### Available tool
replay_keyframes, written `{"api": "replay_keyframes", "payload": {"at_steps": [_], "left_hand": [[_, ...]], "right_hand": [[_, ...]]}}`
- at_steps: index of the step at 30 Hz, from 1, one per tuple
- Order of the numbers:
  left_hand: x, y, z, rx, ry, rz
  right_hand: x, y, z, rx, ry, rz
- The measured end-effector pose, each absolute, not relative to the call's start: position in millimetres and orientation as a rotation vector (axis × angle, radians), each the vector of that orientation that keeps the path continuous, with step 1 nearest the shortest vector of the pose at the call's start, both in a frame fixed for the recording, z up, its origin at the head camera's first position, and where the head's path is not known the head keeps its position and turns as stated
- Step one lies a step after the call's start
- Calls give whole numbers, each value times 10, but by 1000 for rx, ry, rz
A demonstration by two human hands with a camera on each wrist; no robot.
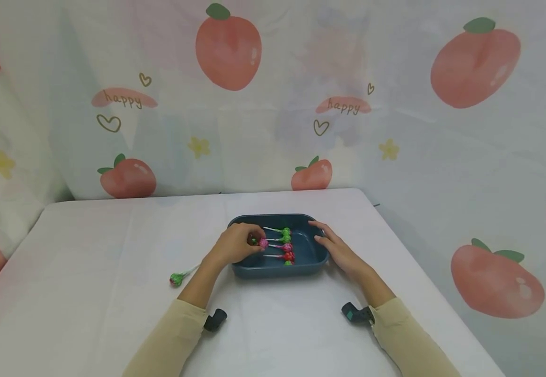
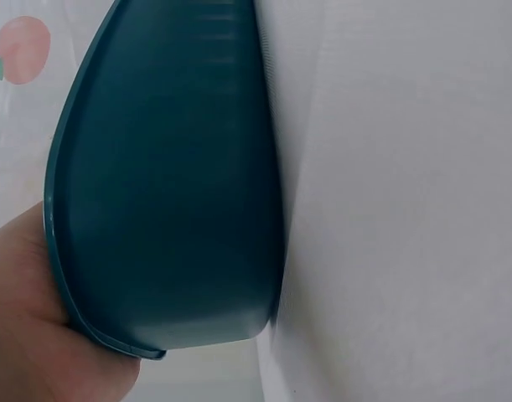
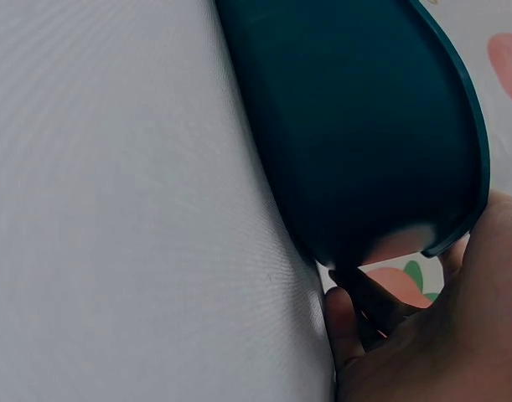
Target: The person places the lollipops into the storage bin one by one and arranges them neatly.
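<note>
A dark teal tray [image 1: 279,270] stands on the table with a row of lollipops in it, their white sticks pointing left. Among them are a green lollipop [image 1: 286,231], a pink lollipop [image 1: 287,247] and a red lollipop [image 1: 289,256]. At the tray's left side, my left hand [image 1: 237,243] pinches a pink-wrapped lollipop [image 1: 263,243] over the inside; a bit of green shows beside its fingers. My right hand [image 1: 343,254] holds the tray's right end, thumb and a fingertip over the rim. Its other fingers [image 3: 343,322] lie low against the outside wall in the right wrist view.
Left of the tray, a green and red lollipop [image 1: 176,279] lies on the white-covered table [image 1: 112,293], its stick partly behind the left forearm. A fabric backdrop [image 1: 263,136] printed with peaches hangs behind the table and along its sides.
</note>
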State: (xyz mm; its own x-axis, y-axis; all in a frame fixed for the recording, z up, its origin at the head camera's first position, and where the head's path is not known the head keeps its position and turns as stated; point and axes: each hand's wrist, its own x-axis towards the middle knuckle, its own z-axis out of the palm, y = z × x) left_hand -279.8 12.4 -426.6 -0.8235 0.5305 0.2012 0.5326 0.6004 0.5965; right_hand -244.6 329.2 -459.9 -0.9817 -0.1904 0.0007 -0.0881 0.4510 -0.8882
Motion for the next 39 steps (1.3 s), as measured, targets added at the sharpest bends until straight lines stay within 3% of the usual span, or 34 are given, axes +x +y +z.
{"api": "replay_keyframes", "payload": {"at_steps": [39], "left_hand": [[-2802,173,-4356,-862,-2811,-696]], "right_hand": [[-2475,3283,-4611,-243,2589,-1587]]}}
